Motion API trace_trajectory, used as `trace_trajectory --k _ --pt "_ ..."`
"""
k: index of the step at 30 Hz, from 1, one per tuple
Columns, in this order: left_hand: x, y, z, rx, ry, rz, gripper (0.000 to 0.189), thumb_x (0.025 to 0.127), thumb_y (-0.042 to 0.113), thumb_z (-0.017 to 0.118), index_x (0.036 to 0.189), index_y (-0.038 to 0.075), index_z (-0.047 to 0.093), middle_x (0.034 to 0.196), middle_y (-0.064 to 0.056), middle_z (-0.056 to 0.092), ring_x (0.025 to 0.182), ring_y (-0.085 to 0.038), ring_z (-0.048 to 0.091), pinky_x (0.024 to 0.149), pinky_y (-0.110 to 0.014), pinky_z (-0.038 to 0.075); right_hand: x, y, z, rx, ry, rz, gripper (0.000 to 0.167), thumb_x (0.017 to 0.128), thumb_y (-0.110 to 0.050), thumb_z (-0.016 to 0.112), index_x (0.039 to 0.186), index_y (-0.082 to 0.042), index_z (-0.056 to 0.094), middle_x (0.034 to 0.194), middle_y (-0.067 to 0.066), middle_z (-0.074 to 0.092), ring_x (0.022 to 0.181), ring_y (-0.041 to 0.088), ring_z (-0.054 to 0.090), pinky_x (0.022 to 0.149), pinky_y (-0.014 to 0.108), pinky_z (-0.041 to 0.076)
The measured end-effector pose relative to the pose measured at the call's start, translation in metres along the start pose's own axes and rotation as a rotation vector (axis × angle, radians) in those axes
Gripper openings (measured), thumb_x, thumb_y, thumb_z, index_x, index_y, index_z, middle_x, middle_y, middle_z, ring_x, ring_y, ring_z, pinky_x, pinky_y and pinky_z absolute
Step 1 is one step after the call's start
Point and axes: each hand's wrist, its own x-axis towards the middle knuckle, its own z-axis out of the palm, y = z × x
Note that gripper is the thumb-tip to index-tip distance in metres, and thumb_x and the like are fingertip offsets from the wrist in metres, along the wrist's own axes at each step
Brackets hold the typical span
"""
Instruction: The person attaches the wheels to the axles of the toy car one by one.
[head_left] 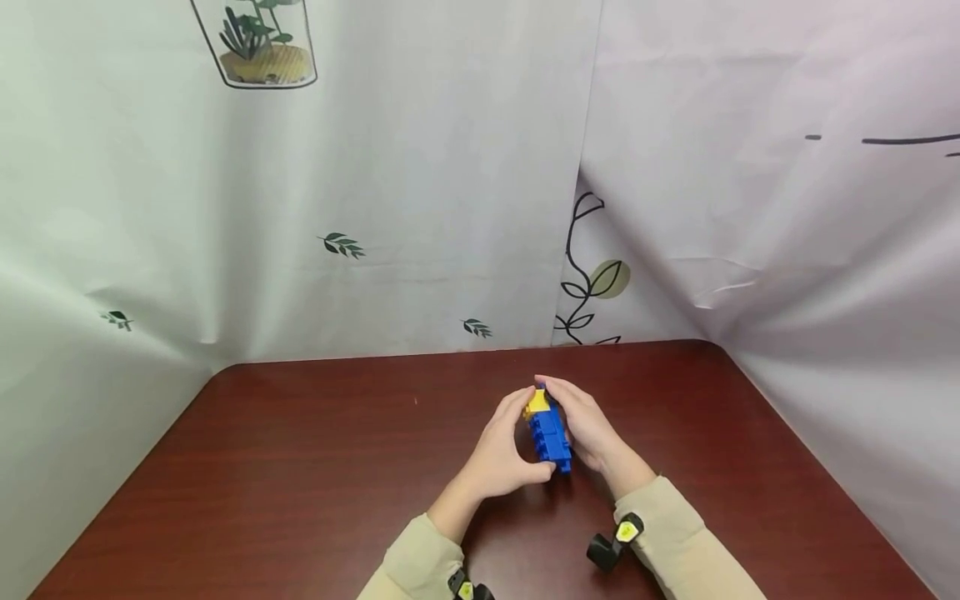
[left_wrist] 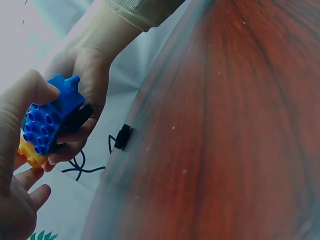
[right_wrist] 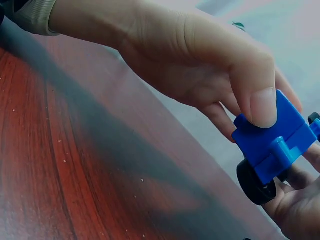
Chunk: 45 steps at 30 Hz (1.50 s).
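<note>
A toy car of blue and yellow building bricks [head_left: 550, 437] is held between both hands above the table. Its yellow brick [head_left: 537, 403] is at the far end, and studs show on the blue part in the left wrist view. My left hand [head_left: 497, 457] grips the car lengthwise, with its thumb on the near blue end and its fingertips by the yellow end. From the other side, my right hand [head_left: 590, 429] holds the car, its fingers curled at the underside. A black wheel [right_wrist: 256, 183] shows under the blue end; the other wheels are mostly hidden.
The dark red wooden table [head_left: 300, 467] stretches around the hands. Behind and beside it hangs a pale printed cloth [head_left: 450, 167]. A small black object with a cable [left_wrist: 123, 137] is at the table edge. Both wrists carry black strapped cameras [head_left: 615, 542].
</note>
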Motion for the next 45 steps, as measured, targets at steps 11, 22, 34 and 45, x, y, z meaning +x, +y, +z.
trace_trajectory --k 11,22,34,45 --pt "0.003 -0.001 -0.003 0.038 -0.007 0.020 0.096 0.066 0.030 0.078 0.148 0.010 0.030 0.149 -0.002 0.035 0.131 -0.018 0.041 0.104 -0.042 0.042 0.000 -0.002 -0.002 0.018 -0.047 -0.024 0.048 0.099 -0.043 0.042 0.139 -0.017 0.044 0.130 0.011 0.048 0.097 0.018 0.058 0.080 0.027 0.053" --pt "0.000 -0.006 -0.003 0.049 -0.005 -0.002 0.095 0.066 0.029 0.079 0.146 0.008 0.033 0.146 -0.003 0.038 0.126 -0.018 0.045 0.101 -0.041 0.045 0.001 0.002 0.001 0.031 -0.040 -0.010 0.048 0.098 -0.043 0.044 0.140 -0.019 0.042 0.121 0.008 0.050 0.088 0.017 0.059 0.071 0.028 0.053" --pt "-0.002 -0.003 -0.003 0.061 -0.005 -0.010 0.095 0.065 0.030 0.080 0.145 0.008 0.035 0.145 -0.001 0.040 0.125 -0.017 0.047 0.100 -0.039 0.046 0.000 0.007 0.004 0.015 -0.025 -0.050 0.044 0.099 -0.039 0.044 0.136 -0.016 0.043 0.113 0.009 0.050 0.082 0.016 0.055 0.064 0.024 0.048" --pt "-0.001 0.000 -0.004 0.062 -0.024 0.002 0.095 0.065 0.031 0.080 0.146 0.009 0.035 0.145 0.001 0.040 0.125 -0.017 0.047 0.098 -0.040 0.047 -0.004 0.004 0.003 -0.003 -0.013 -0.068 0.041 0.101 -0.035 0.041 0.139 -0.021 0.037 0.120 0.011 0.048 0.090 0.018 0.057 0.075 0.029 0.051"
